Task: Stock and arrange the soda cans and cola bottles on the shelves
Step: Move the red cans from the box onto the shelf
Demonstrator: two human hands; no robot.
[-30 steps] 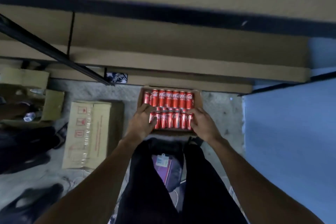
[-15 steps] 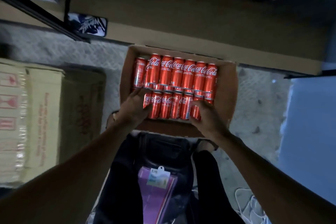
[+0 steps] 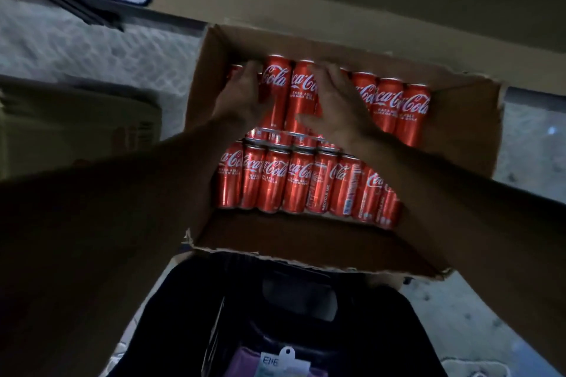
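- Nearest, the person's dark clothing point(image 3: 183, 315) fills the lower edge, with a white tag point(image 3: 284, 358) on it.
- The open cardboard box point(image 3: 291, 242) sits on the pale floor point(image 3: 92, 49) just beyond.
- The near row of cola cans point(image 3: 275, 184) lies inside the box, untouched.
- The left grip point(image 3: 242, 98) rests on the left end of the far row of cola cans point(image 3: 398, 107); blur hides whether it holds one.
- The right grip point(image 3: 337, 101) lies wide, fingers straight across the middle cans of that row, thumb spread.
- A shelf board point(image 3: 367, 9) runs behind the box.
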